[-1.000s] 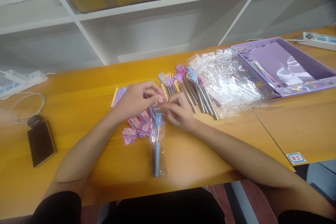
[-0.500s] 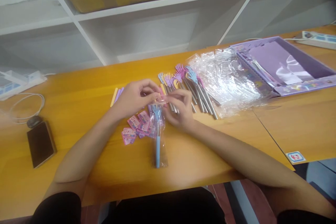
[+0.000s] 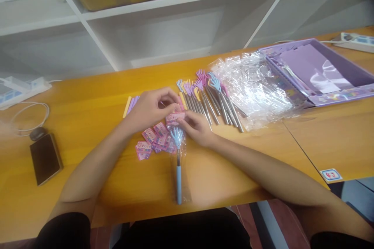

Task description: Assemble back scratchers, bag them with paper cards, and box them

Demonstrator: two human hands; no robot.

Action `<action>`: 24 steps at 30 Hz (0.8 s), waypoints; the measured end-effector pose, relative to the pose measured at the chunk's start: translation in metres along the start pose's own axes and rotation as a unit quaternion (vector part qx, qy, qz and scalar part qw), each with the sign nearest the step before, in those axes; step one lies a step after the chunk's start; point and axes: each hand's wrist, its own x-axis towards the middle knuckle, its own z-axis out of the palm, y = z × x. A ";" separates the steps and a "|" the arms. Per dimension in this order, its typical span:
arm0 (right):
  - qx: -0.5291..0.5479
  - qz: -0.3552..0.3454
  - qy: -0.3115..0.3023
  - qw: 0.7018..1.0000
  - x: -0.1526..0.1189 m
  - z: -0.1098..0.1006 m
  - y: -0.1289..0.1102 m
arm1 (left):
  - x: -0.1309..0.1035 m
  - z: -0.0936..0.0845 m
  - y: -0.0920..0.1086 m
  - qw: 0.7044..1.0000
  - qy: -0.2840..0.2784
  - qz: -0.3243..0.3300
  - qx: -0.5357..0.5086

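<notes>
Pinching card (image 3: 175,118) with your left hand (image 3: 152,108) and right hand (image 3: 200,128); bagged scratcher (image 3: 176,137) (handle (image 3: 179,184) nearest you) runs bodyward from both, right closer.

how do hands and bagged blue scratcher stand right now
Left hand, right hand: both at pink card topping clear bag. Blue scratcher inside. Loose cards at bag's left edge.

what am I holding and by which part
A pink card at the top of the clear bag: left hand at upper edge, right hand at right end.
</notes>
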 end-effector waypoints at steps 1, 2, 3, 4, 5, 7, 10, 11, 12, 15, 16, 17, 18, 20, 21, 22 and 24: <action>0.002 0.000 0.001 1.000 0.000 0.000 0.000 | 0.000 0.000 0.000 1.000 -0.001 0.002 0.003; 0.004 0.000 0.003 1.000 0.000 0.001 0.000 | 0.000 0.000 0.000 1.000 -0.003 0.004 0.006; 0.005 0.001 0.003 1.000 0.000 0.001 0.000 | 0.000 0.000 0.000 1.000 -0.007 0.004 0.008; 0.005 0.001 0.003 1.000 0.000 0.001 0.000 | -0.001 -0.001 0.001 1.000 -0.014 0.004 0.010; 0.005 0.001 0.001 1.000 0.000 0.001 -0.001 | -0.001 -0.002 0.001 1.000 -0.022 0.004 0.011; 0.004 0.000 -0.004 1.000 0.000 0.001 -0.001 | -0.002 -0.004 0.003 0.999 -0.040 0.008 0.015; -0.003 -0.001 -0.005 1.000 0.000 0.000 -0.001 | -0.002 -0.008 0.006 0.998 -0.064 0.018 0.022; -0.006 -0.001 -0.005 1.000 0.000 0.000 -0.002 | -0.002 -0.009 0.006 0.997 -0.069 0.020 0.023; -0.010 0.000 -0.004 1.000 0.000 0.000 -0.002 | -0.002 -0.010 0.006 0.997 -0.074 0.021 0.023; -0.024 0.000 -0.004 1.000 -0.001 0.000 -0.002 | -0.001 -0.012 0.004 0.996 -0.085 0.020 0.024; -0.028 -0.002 -0.004 1.000 -0.001 0.000 -0.002 | -0.001 -0.012 0.003 0.996 -0.085 0.020 0.025; -0.031 -0.004 -0.005 1.000 -0.001 0.000 -0.003 | 0.000 -0.011 0.003 0.996 -0.084 0.019 0.027; -0.032 -0.006 -0.008 0.999 -0.002 0.000 -0.003 | 0.000 -0.011 0.002 0.996 -0.080 0.018 0.028; -0.033 -0.008 -0.016 0.999 -0.002 0.000 -0.004 | 0.000 -0.009 0.001 0.997 -0.072 0.016 0.031; -0.034 -0.009 -0.018 0.999 -0.002 0.000 -0.004 | -0.001 -0.008 0.001 0.997 -0.071 0.014 0.033; -0.034 -0.011 -0.019 0.999 -0.002 -0.001 -0.004 | -0.001 -0.007 0.000 0.997 -0.072 0.012 0.037; -0.034 -0.015 -0.018 0.999 -0.002 -0.001 -0.003 | -0.001 -0.006 -0.001 0.996 -0.076 0.010 0.044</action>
